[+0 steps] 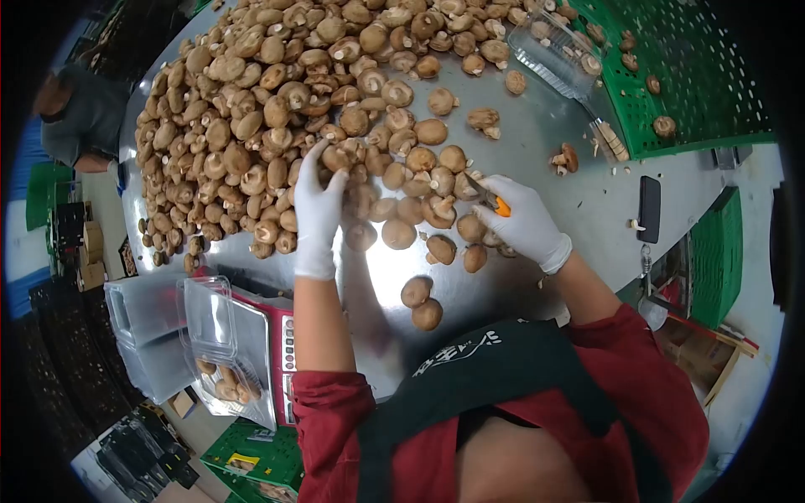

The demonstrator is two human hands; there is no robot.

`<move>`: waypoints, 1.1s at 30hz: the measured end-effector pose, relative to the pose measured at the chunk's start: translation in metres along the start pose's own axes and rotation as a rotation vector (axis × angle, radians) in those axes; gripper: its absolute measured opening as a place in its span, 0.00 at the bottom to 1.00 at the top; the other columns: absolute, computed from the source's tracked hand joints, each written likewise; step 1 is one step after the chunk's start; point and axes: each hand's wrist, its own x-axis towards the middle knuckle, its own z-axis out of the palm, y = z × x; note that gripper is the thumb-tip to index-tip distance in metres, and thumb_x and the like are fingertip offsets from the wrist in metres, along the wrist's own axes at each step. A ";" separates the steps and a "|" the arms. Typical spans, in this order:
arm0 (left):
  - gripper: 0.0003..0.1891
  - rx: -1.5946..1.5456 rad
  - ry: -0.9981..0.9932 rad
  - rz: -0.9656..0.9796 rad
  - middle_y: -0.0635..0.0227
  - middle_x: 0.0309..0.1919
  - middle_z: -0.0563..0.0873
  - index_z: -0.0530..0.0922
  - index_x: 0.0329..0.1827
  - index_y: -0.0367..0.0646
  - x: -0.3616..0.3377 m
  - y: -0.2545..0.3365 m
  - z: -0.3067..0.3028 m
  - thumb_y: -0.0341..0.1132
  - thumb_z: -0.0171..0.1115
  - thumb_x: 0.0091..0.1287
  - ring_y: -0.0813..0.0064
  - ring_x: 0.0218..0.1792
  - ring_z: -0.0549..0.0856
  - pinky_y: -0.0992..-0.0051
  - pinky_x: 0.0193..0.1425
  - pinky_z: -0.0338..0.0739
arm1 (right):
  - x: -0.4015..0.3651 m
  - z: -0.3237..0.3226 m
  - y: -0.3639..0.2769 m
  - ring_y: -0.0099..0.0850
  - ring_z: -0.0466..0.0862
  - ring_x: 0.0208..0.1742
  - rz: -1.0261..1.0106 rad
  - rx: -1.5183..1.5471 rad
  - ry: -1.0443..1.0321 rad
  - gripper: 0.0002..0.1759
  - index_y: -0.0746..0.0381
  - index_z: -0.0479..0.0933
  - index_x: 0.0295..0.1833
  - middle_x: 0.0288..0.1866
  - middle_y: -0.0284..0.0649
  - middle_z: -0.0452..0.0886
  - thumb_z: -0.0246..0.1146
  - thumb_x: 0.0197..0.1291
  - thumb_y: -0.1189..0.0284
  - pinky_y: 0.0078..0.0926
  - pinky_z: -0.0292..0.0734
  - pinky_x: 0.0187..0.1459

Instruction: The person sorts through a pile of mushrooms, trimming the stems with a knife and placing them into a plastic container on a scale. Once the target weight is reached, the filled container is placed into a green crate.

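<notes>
A large heap of brown mushrooms (239,126) covers the far left and middle of the metal table, with looser ones spread toward me. My left hand (316,218), in a white glove, is at the heap's near edge. Its thumb and fingers curl around a mushroom (336,158); some mushrooms beside it are blurred. My right hand (524,222), also gloved, is closed on an orange-handled cutting tool (501,206). The tool's dark pointed blade is directed left, close to loose mushrooms. Two mushrooms (422,303) lie together nearer my apron.
At left, a red scale (283,352) bears an open clear plastic box (220,335) with several mushrooms. Stacked clear containers (147,323) stand beside it. A green crate (671,75), a clear tray (553,54), a wooden-handled tool (610,141) and a black phone (649,210) are at right. Another person (84,117) stands far left.
</notes>
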 end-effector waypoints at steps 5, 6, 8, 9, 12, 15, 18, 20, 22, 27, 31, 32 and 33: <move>0.25 -1.333 -0.262 -0.182 0.54 0.66 0.76 0.64 0.73 0.35 -0.039 -0.003 -0.011 0.36 0.54 0.77 0.64 0.56 0.83 0.69 0.57 0.81 | -0.005 -0.002 0.029 0.39 0.84 0.39 0.092 0.069 -0.025 0.21 0.66 0.77 0.58 0.43 0.50 0.83 0.68 0.61 0.69 0.32 0.79 0.46; 0.26 -1.412 -0.065 -0.340 0.50 0.67 0.74 0.62 0.73 0.36 -0.046 -0.004 -0.010 0.40 0.53 0.78 0.62 0.55 0.84 0.67 0.56 0.83 | -0.002 0.000 0.028 0.39 0.84 0.39 0.098 0.083 -0.029 0.21 0.66 0.77 0.58 0.43 0.50 0.83 0.68 0.61 0.69 0.32 0.79 0.46; 0.27 -1.521 -0.136 -0.413 0.46 0.67 0.74 0.60 0.74 0.36 -0.061 -0.001 -0.012 0.42 0.51 0.79 0.61 0.53 0.85 0.67 0.53 0.84 | 0.004 0.005 0.022 0.39 0.84 0.39 0.025 0.040 -0.017 0.22 0.66 0.77 0.58 0.41 0.51 0.83 0.68 0.62 0.67 0.33 0.79 0.45; 0.27 -1.576 -0.175 -0.448 0.44 0.67 0.73 0.60 0.74 0.36 -0.068 0.005 -0.011 0.43 0.50 0.79 0.60 0.53 0.85 0.67 0.52 0.85 | 0.008 0.006 0.016 0.39 0.84 0.39 -0.012 0.017 -0.010 0.22 0.67 0.77 0.58 0.40 0.51 0.83 0.68 0.62 0.67 0.33 0.78 0.45; 0.28 -1.800 -0.218 -0.456 0.37 0.65 0.73 0.61 0.72 0.33 -0.081 -0.008 -0.007 0.46 0.50 0.79 0.52 0.59 0.81 0.62 0.58 0.84 | 0.028 0.009 0.001 0.42 0.85 0.40 -0.006 -0.003 -0.090 0.21 0.66 0.78 0.58 0.40 0.52 0.83 0.67 0.63 0.65 0.34 0.78 0.44; 0.28 -1.903 -0.235 -0.474 0.39 0.65 0.73 0.63 0.71 0.31 -0.089 -0.013 -0.006 0.46 0.50 0.79 0.49 0.63 0.79 0.60 0.63 0.82 | 0.053 0.015 -0.024 0.46 0.85 0.42 -0.115 -0.044 -0.132 0.20 0.63 0.78 0.56 0.40 0.51 0.83 0.66 0.62 0.65 0.36 0.77 0.43; 0.29 -1.940 -0.325 -0.464 0.41 0.66 0.73 0.63 0.71 0.32 -0.095 -0.016 -0.009 0.45 0.52 0.77 0.49 0.64 0.78 0.60 0.66 0.79 | 0.085 0.029 -0.027 0.48 0.84 0.44 -0.217 -0.131 -0.140 0.18 0.60 0.79 0.55 0.44 0.47 0.84 0.65 0.61 0.65 0.39 0.78 0.44; 0.29 -1.694 -0.173 -0.401 0.42 0.67 0.72 0.62 0.72 0.32 -0.100 -0.013 -0.010 0.43 0.55 0.75 0.48 0.66 0.76 0.58 0.67 0.78 | 0.112 0.040 -0.023 0.46 0.84 0.46 -0.285 -0.266 -0.088 0.18 0.57 0.79 0.56 0.45 0.44 0.84 0.65 0.60 0.66 0.40 0.79 0.46; 0.30 -1.444 -0.032 -0.339 0.44 0.69 0.70 0.61 0.73 0.33 -0.106 -0.011 -0.010 0.40 0.57 0.73 0.47 0.68 0.74 0.55 0.68 0.77 | 0.142 0.049 -0.026 0.44 0.84 0.48 -0.317 -0.390 -0.079 0.19 0.54 0.79 0.57 0.47 0.40 0.84 0.64 0.59 0.66 0.41 0.80 0.48; 0.31 -1.567 -0.024 -0.290 0.44 0.68 0.70 0.62 0.72 0.34 -0.108 -0.020 -0.014 0.36 0.59 0.67 0.45 0.72 0.68 0.49 0.74 0.68 | 0.197 0.084 -0.034 0.40 0.85 0.53 -0.437 -0.606 -0.272 0.22 0.48 0.78 0.59 0.58 0.36 0.79 0.64 0.57 0.68 0.42 0.82 0.51; 0.28 -1.481 -0.017 -0.286 0.47 0.64 0.73 0.66 0.69 0.36 -0.106 -0.022 -0.017 0.39 0.59 0.68 0.49 0.68 0.73 0.52 0.71 0.72 | 0.213 0.093 -0.037 0.42 0.85 0.52 -0.333 -0.771 -0.345 0.24 0.51 0.78 0.62 0.59 0.39 0.79 0.65 0.57 0.64 0.42 0.82 0.50; 0.27 -1.436 -0.016 -0.281 0.48 0.63 0.75 0.67 0.67 0.36 -0.106 -0.024 -0.018 0.39 0.59 0.69 0.50 0.66 0.75 0.52 0.70 0.73 | 0.216 0.093 -0.039 0.43 0.84 0.52 -0.320 -0.817 -0.337 0.24 0.52 0.77 0.62 0.59 0.40 0.79 0.65 0.58 0.63 0.42 0.82 0.50; 0.25 -1.374 -0.007 -0.284 0.49 0.61 0.76 0.68 0.66 0.36 -0.108 -0.027 -0.017 0.40 0.59 0.70 0.52 0.64 0.77 0.53 0.68 0.74 | 0.218 0.090 -0.039 0.43 0.85 0.52 -0.313 -0.828 -0.360 0.25 0.52 0.78 0.62 0.58 0.41 0.80 0.66 0.58 0.61 0.42 0.82 0.50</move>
